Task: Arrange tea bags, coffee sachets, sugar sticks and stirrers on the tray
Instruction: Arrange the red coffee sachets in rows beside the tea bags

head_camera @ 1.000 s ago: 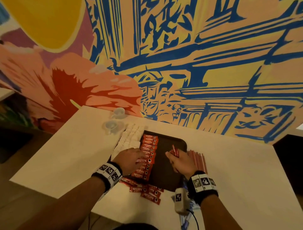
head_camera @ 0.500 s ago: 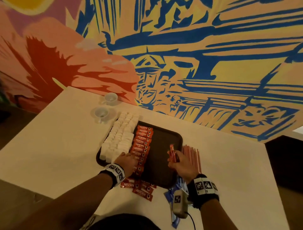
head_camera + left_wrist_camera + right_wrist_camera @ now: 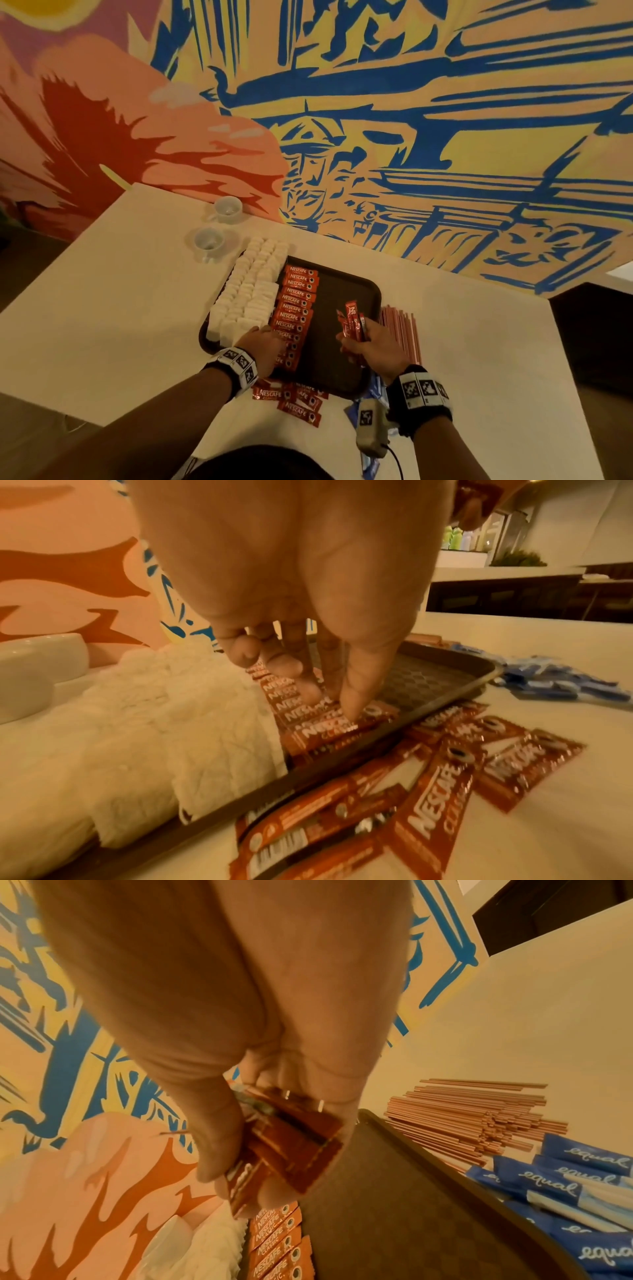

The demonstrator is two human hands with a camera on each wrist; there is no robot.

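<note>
Dark brown rectangular plastic tray point(image 3: 346, 291) is sitting on the cream bench point(image 3: 120, 291) right by the painted wall. White paper tea bags point(image 3: 250, 291) are filling the tray's left side in rows, and next to them a column of red Nescafe coffee sachets point(image 3: 298, 301) is running front to back; the rest of the tray floor is bare.

Left hand point(image 3: 262, 346) is reaching down over the near end of that red column w/ fingers point(image 3: 356, 696) mostly straight and pointing down, tips pressing on the nearest sachet on the tray. Not curled round anything afaict, just touching.

Right hand point(image 3: 373, 349) is hovering over the tray's right part, fingers point(image 3: 212, 1123) wrapped round a small bunch of red sachets point(image 3: 352, 322), thumb on one side and the other fingers on the other, so a tight hold. Bunch is standing roughly upright, top ends poking out above the hand.

More loose red sachets point(image 3: 294, 401) are lying on the bench just in front of the tray. Pile of thin pink stirrers point(image 3: 400, 329) is lying beside the tray's right edge, and blue Equal sugar sticks point(image 3: 582, 1177) are heaped near the front right corner. Two small white cups point(image 3: 219, 226) are sitting behind the tea bags.
</note>
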